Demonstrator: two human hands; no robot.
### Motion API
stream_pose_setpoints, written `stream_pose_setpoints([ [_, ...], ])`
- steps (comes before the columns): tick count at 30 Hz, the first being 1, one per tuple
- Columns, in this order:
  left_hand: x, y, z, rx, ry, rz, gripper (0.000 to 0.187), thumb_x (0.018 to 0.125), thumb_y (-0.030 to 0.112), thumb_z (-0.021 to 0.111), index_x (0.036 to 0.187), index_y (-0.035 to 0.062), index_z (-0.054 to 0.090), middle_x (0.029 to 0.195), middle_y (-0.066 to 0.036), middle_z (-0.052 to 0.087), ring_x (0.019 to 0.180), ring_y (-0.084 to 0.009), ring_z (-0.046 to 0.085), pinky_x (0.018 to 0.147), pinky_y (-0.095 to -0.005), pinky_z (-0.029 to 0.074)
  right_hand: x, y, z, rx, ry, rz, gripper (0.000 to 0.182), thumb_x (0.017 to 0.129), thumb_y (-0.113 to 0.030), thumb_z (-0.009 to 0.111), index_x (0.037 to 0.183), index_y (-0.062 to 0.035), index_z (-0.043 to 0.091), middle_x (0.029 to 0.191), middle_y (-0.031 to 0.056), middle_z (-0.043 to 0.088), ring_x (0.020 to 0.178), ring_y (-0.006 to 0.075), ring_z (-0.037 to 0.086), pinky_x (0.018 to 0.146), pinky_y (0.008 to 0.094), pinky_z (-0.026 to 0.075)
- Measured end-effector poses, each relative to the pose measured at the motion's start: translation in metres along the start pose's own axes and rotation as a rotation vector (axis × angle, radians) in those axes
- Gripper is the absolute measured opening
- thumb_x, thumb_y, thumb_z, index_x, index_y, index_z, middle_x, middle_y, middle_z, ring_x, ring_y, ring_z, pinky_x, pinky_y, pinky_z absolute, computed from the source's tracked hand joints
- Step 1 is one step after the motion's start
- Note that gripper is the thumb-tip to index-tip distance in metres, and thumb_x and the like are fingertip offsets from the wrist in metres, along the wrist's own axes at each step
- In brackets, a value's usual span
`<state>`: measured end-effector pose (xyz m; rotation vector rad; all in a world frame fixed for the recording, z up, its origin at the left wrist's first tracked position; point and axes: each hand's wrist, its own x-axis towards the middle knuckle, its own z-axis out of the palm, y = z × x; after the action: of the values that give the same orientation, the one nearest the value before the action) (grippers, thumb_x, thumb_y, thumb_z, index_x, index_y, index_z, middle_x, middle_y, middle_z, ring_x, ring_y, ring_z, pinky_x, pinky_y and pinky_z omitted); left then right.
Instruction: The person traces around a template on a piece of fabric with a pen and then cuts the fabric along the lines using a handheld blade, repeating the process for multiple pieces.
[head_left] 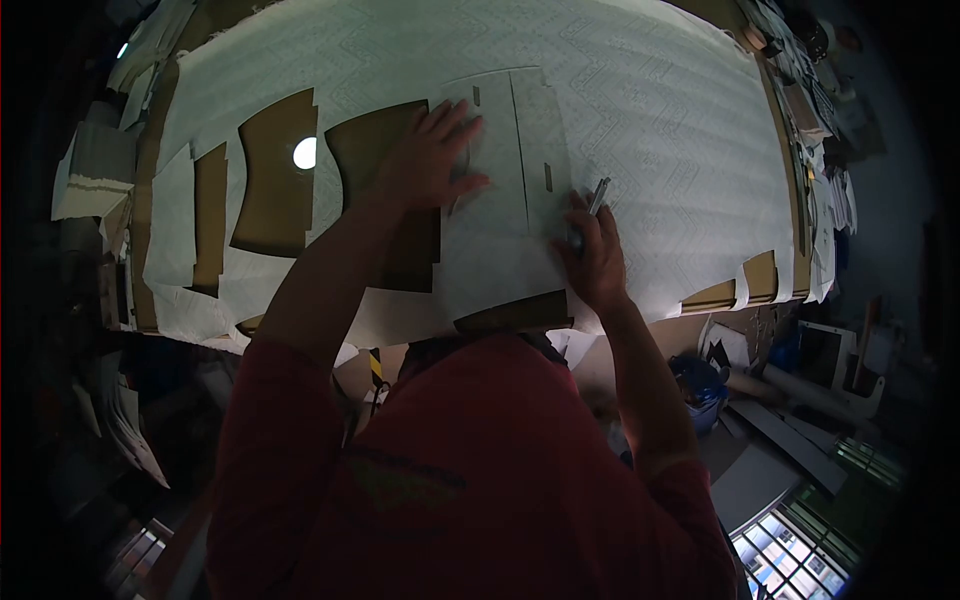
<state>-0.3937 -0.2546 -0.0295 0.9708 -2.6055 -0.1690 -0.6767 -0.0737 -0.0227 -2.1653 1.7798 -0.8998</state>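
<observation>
A slotted template (pixel 541 120) is laid on the white fabric (pixel 680 110), right of a large brown opening (pixel 368 140). Its left edge is covered by the left hand (pixel 432 155), fingers spread, nothing gripped; near its right edge, a pen-like tool (pixel 600 194) is held by the curled right hand (pixel 597 250).

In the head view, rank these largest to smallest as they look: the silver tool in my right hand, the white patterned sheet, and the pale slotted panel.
1. White patterned sheet
2. Pale slotted panel
3. Silver tool, judging by its visible part
</observation>
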Motion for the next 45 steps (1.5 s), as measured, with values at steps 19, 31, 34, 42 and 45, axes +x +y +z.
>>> stream_pose_setpoints([
  [19,0.000,0.000,-0.001,-0.055,-0.019,-0.029,0.090,0.089,0.069,0.067,0.156,0.0120,0.048,0.168,-0.016,0.033,0.156,-0.0364,0.030,0.127,-0.0564,0.023,0.000,0.001,-0.001,0.013,0.001,0.007,0.053,0.079,-0.004,0.084,0.123,-0.0088,0.055,0.143,0.0199,0.062,0.134,0.0446,0.053,0.114,0.0529,0.042],
  [31,0.000,-0.001,0.000,-0.006,-0.014,-0.006,0.092,0.088,0.071,0.067,0.156,0.0126,0.048,0.168,-0.016,0.034,0.156,-0.0368,0.031,0.128,-0.0560,0.022,0.001,0.002,-0.003,0.050,0.005,0.032,0.052,0.079,0.000,0.083,0.122,-0.0083,0.054,0.143,0.0193,0.063,0.138,0.0442,0.052,0.114,0.0514,0.044],
  [34,-0.001,-0.001,0.000,-0.019,-0.005,-0.008,0.091,0.088,0.070,0.068,0.155,0.0118,0.049,0.167,-0.017,0.035,0.155,-0.0367,0.031,0.128,-0.0559,0.022,0.001,0.001,-0.003,0.054,0.003,0.028,0.052,0.079,0.000,0.083,0.122,-0.0082,0.054,0.143,0.0198,0.063,0.137,0.0446,0.052,0.113,0.0513,0.045],
  [42,-0.001,-0.001,0.002,-0.052,-0.003,-0.038,0.094,0.086,0.070,0.070,0.155,0.0106,0.049,0.167,-0.016,0.035,0.155,-0.0363,0.031,0.128,-0.0559,0.022,-0.020,-0.028,0.007,-0.036,0.076,0.100,0.046,0.082,-0.001,0.080,0.121,-0.0065,0.055,0.142,0.0242,0.062,0.133,0.0474,0.055,0.113,0.0523,0.045],
  [45,-0.001,-0.001,0.002,-0.057,-0.006,-0.048,0.093,0.086,0.070,0.070,0.154,0.0105,0.049,0.167,-0.016,0.035,0.155,-0.0363,0.031,0.127,-0.0559,0.022,-0.039,-0.039,0.014,-0.075,0.129,0.144,0.042,0.084,0.001,0.077,0.120,-0.0050,0.055,0.142,0.0247,0.062,0.134,0.0486,0.055,0.113,0.0533,0.045],
])
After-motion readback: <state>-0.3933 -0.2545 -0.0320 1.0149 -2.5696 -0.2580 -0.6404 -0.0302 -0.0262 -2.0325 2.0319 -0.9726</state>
